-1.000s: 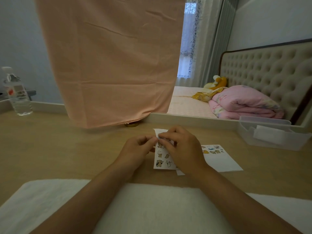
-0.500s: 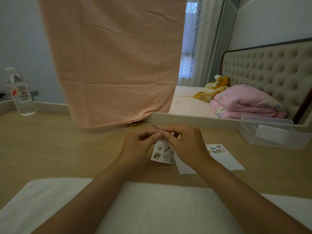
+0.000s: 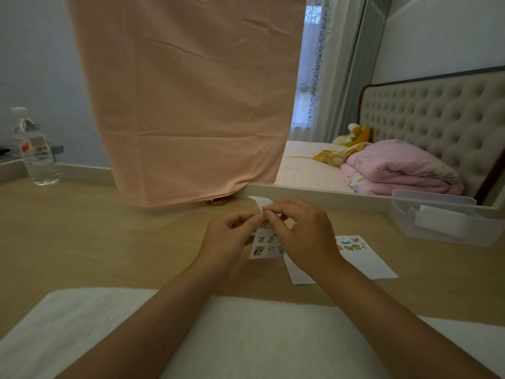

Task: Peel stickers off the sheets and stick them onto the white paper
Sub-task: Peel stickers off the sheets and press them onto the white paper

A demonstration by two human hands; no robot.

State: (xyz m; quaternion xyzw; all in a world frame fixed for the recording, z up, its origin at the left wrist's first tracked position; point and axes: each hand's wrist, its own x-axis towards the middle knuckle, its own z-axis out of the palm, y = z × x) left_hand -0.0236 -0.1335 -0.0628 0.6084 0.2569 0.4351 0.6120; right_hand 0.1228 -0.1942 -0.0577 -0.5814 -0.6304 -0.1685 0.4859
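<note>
White towel (image 3: 246, 337) lies at the near table (image 3: 95, 242) edge under both forearms. Left hand (image 3: 229, 236) and right hand (image 3: 303, 236) are raised above the table, fingertips pinching the curled top of the sticker sheet (image 3: 266, 246). White paper (image 3: 363, 261), bearing several stickers, lies flat just right. Clear plastic bin (image 3: 442, 222) and water bottle (image 3: 35, 154) stand farther back.

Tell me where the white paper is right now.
In the head view, the white paper lies flat on the table, right of centre, partly under the right hand.
</note>
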